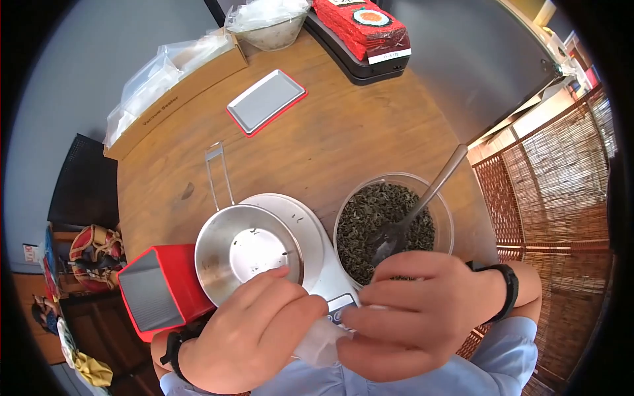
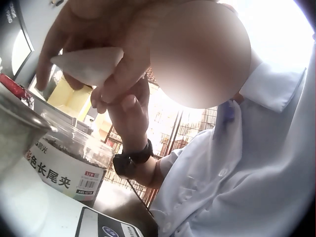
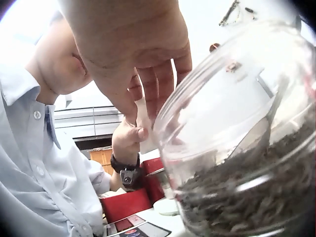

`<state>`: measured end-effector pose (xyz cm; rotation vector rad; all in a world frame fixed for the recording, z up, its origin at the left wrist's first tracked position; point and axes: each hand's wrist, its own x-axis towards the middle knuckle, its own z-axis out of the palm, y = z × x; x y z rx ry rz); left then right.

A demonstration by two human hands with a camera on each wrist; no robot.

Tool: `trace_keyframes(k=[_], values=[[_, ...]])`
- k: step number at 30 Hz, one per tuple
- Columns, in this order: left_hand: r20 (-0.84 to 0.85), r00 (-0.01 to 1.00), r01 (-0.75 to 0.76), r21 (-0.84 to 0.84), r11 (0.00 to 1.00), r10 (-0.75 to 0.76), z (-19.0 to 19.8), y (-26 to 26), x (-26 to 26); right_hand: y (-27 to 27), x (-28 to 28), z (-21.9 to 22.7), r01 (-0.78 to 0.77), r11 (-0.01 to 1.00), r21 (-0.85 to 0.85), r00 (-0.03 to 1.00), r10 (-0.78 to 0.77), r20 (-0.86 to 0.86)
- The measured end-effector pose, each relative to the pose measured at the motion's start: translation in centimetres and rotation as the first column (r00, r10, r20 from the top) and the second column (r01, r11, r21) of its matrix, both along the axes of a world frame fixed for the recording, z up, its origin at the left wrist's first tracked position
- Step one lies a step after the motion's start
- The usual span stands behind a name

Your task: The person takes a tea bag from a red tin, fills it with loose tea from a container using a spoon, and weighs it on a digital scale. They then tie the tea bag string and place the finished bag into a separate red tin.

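Note:
Low in the head view, my left hand [image 1: 241,336] and right hand [image 1: 419,313] meet over the front of a white kitchen scale [image 1: 333,282]. Between them both hands pinch a small translucent white tea bag [image 1: 318,344]. In the left wrist view the tea bag [image 2: 94,64] shows as a pointed white pouch. A steel pan [image 1: 214,254] with a wire handle sits on the scale, a few leaf bits inside. Right of it stands a clear plastic tub [image 1: 449,221] of dried tea leaves [image 1: 370,218]. A spoon [image 1: 439,181] leans in the leaves.
A red box [image 1: 162,290] with a grey panel is left of the pan. Further back lie a red-edged grey tray [image 1: 267,100], a carton [image 1: 178,99] of plastic bags, a bag-filled bowl [image 1: 271,36] and a red packet [image 1: 370,30] on a black appliance [image 1: 356,69].

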<state>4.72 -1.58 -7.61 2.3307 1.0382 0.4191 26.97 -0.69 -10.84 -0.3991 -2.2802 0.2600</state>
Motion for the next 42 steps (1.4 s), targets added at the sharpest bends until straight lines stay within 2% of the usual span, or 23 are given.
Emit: trace_keyframes(k=[3,5,6,8,9,11,13,15,20,22,24,26,31,33,35,37,39,41,42], values=[[0.046,0.999,-0.003,0.065,0.998,0.0,-0.1,0.2,0.0,1.2,2.1,1.3,0.041,0.999,0.015,0.996,-0.042,0.077],[0.016,1.0,-0.003,0.109,0.994,0.001,-0.1,0.2,0.0,2.2,4.0,2.1,0.293,0.956,0.015,0.909,-0.284,0.306],[-0.011,1.0,-0.004,0.153,0.988,0.005,-0.1,0.2,0.1,2.8,4.8,2.1,0.294,0.956,0.015,0.909,-0.284,0.306],[-0.061,0.998,0.016,0.144,0.989,-0.007,0.1,0.3,-0.1,3.7,6.2,2.0,0.479,0.86,0.175,0.694,-0.493,0.525],[-0.109,0.994,0.034,0.136,0.99,-0.019,0.1,0.4,-0.2,3.7,6.8,1.7,0.479,0.86,0.175,0.693,-0.493,0.525],[-0.135,0.991,0.039,0.129,0.991,-0.021,-0.2,0.4,-0.4,3.7,7.7,0.8,0.539,0.84,-0.067,0.708,-0.408,0.577],[-0.162,0.986,0.042,0.121,0.992,-0.022,-0.2,0.4,-0.4,3.5,7.7,0.6,0.523,0.849,-0.078,0.714,-0.386,0.584],[-0.263,0.965,0.023,0.109,0.994,0.007,0.0,0.4,-0.2,3.5,7.6,0.8,0.507,0.857,-0.091,0.721,-0.364,0.59],[-0.248,0.968,-0.006,0.057,0.998,0.02,0.2,0.5,0.0,3.0,7.3,2.0,0.473,0.879,0.056,0.705,-0.416,0.574],[-0.236,0.971,-0.017,0.037,0.999,0.025,0.3,0.8,0.0,2.3,6.8,1.9,0.47,0.882,0.037,0.722,-0.409,0.558],[-0.248,0.968,0.052,0.073,0.996,-0.032,0.2,1.1,-0.2,2.0,6.4,1.9,0.465,0.885,0.016,0.74,-0.399,0.541],[-0.248,0.968,0.052,0.083,0.995,-0.029,0.1,1.1,-0.1,1.8,6.3,1.8,0.47,0.875,-0.115,0.758,-0.333,0.561],[-0.255,0.966,0.055,0.098,0.994,-0.028,0.1,1.1,0.0,2.5,7.3,2.0,0.51,0.829,-0.232,0.789,-0.343,0.51],[-0.228,0.973,-0.019,0.024,1.0,0.024,0.1,1.0,0.0,2.6,7.7,2.0,0.506,0.821,-0.265,0.806,-0.34,0.484],[-0.231,0.973,-0.028,0.024,0.999,0.033,0.1,1.1,0.0,2.6,8.1,1.7,0.526,0.743,-0.414,0.835,-0.356,0.421],[-0.233,0.972,-0.037,0.022,0.999,0.041,0.0,1.4,0.1,2.6,8.4,1.8,0.531,0.712,-0.46,0.839,-0.364,0.405],[-0.245,0.969,0.041,0.084,0.996,-0.02,-0.1,1.6,0.0,2.7,8.5,2.1,0.531,0.681,-0.504,0.844,-0.372,0.387],[-0.24,0.971,0.036,0.074,0.997,-0.017,-0.2,1.7,-0.1,2.6,8.6,2.4,0.535,0.547,-0.644,0.844,-0.381,0.378],[-0.234,0.972,0.033,0.062,0.998,-0.017,-0.2,1.7,-0.2,2.6,8.4,2.7,0.535,0.548,-0.643,0.844,-0.381,0.377]])
